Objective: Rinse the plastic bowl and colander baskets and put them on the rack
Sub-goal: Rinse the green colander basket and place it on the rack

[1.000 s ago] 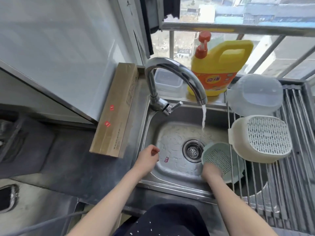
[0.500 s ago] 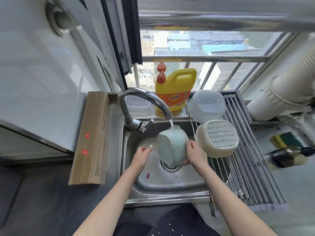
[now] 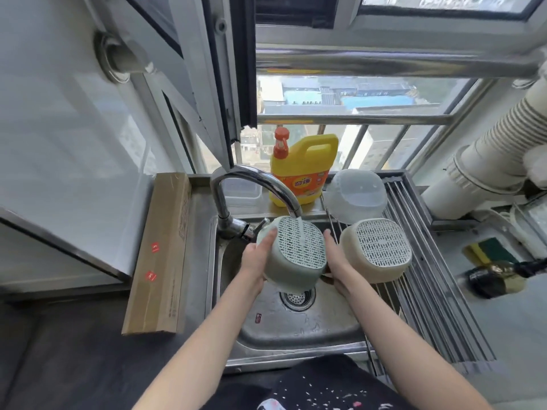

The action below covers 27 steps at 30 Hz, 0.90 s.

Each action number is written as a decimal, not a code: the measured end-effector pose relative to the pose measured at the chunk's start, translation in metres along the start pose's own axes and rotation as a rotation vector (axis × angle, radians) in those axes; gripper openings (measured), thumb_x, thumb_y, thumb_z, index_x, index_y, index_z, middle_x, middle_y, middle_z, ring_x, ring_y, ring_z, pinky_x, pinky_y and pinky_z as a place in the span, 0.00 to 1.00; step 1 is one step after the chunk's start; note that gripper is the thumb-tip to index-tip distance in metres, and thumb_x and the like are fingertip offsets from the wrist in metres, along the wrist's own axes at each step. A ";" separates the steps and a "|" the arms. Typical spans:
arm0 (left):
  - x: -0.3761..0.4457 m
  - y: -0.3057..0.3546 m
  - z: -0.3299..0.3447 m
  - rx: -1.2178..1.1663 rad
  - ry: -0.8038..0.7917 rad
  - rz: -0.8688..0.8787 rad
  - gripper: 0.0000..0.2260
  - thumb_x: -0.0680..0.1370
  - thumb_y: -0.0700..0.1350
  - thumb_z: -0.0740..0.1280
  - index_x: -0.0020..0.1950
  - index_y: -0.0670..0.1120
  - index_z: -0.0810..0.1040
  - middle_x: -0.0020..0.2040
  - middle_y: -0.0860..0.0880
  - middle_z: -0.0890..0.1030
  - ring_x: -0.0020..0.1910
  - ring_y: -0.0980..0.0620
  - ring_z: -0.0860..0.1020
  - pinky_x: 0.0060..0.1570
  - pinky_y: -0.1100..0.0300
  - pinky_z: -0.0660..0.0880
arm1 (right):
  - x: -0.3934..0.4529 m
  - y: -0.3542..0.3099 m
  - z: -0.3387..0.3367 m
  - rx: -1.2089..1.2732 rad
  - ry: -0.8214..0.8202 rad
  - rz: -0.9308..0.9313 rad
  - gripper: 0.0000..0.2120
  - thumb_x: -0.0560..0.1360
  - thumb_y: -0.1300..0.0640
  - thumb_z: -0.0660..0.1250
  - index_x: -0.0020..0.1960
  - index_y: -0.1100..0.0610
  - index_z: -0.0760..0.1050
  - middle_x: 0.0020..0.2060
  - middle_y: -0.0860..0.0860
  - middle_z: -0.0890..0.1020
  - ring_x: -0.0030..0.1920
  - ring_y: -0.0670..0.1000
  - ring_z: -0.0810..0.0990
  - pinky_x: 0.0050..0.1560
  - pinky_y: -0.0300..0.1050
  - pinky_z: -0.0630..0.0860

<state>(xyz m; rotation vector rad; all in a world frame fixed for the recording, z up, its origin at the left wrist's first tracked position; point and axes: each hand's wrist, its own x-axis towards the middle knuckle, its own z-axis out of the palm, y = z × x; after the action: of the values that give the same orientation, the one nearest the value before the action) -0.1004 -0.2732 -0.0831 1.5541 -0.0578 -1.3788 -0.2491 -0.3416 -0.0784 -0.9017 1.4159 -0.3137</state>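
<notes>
Green colander (image 3: 296, 255): under tap (image 3: 257, 187), gripped by L hand (image 3: 257, 258) + R hand (image 3: 336, 261); clear bowl (image 3: 356, 199), beige colander (image 3: 376, 254) racked already.

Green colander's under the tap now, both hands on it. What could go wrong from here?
Water from the faucet hits the upturned green colander base and could splash outward. Both the left hand and right hand press wet sides, so it might slip. The cream colander sits close and could get bumped.

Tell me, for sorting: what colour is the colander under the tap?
Pale green colander basket, clearest in the head view.
</notes>
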 end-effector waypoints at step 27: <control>-0.015 0.056 0.035 -0.424 -0.031 -0.522 0.14 0.74 0.49 0.72 0.40 0.40 0.74 0.42 0.45 0.80 0.57 0.46 0.80 0.48 0.48 0.77 | -0.011 -0.027 -0.041 0.316 0.172 -0.434 0.19 0.83 0.56 0.50 0.63 0.65 0.74 0.58 0.58 0.81 0.57 0.52 0.81 0.51 0.36 0.80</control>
<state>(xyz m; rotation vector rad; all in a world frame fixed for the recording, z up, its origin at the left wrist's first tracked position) -0.1014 -0.3131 -0.0280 1.2287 0.6226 -1.6808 -0.2806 -0.3661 -0.0475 -0.9279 1.2684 -0.9347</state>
